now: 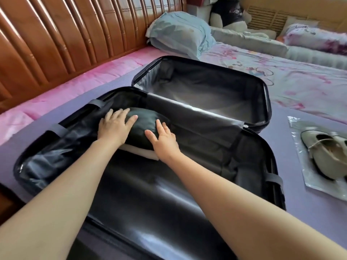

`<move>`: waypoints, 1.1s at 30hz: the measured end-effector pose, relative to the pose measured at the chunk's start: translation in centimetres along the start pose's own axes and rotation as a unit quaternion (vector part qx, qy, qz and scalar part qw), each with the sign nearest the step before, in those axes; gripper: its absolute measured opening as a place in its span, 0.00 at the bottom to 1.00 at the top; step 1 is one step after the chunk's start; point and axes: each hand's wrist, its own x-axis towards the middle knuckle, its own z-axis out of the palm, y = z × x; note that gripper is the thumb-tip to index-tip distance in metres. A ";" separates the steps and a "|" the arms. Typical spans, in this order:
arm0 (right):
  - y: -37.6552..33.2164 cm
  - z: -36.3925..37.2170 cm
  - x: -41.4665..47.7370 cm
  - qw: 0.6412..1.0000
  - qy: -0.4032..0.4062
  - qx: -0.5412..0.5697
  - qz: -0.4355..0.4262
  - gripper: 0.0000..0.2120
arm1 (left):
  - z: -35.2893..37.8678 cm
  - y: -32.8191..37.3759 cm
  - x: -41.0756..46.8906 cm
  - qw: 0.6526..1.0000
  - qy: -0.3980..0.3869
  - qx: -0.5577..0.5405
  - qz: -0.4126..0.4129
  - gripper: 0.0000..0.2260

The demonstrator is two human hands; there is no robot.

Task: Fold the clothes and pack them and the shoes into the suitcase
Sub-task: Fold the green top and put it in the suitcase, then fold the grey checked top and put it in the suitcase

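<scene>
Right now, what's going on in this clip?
A person is packing an open suitcase on a bed. The left hand and right hand press flat on a folded black garment, which lies on a white garment in the suitcase's near half. The beige shoes sit outside on a plastic bag to the right, not yet packed.
</scene>
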 end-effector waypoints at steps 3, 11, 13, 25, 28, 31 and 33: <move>-0.7 -1.7 -1.1 1.000 0.010 0.023 -0.003 0.32 | -2.0 1.6 -0.6 0.993 0.102 -0.032 0.047 0.22; 0.6 -7.4 -7.1 0.993 0.026 0.112 -0.013 0.33 | -4.3 7.9 -6.4 0.971 0.127 -0.171 0.111 0.13; 1.7 -9.4 -8.8 0.990 0.026 0.138 0.008 0.33 | -4.4 10.4 -8.0 0.969 0.096 -0.193 0.117 0.13; 15.3 -24.5 -24.1 0.955 0.128 0.235 0.131 0.19 | -1.7 30.0 -19.5 0.925 -0.141 -0.311 0.167 0.13; 20.8 -27.9 -29.2 0.946 0.178 0.223 0.153 0.16 | 0.3 35.7 -23.5 0.909 -0.197 -0.321 0.181 0.13; 27.1 -30.4 -34.4 0.945 0.233 0.125 0.192 0.17 | 3.0 40.4 -27.9 0.892 -0.254 -0.321 0.192 0.12; 31.2 -31.5 -38.0 0.937 0.248 0.034 0.245 0.17 | 5.1 42.9 -30.7 0.884 -0.293 -0.308 0.196 0.12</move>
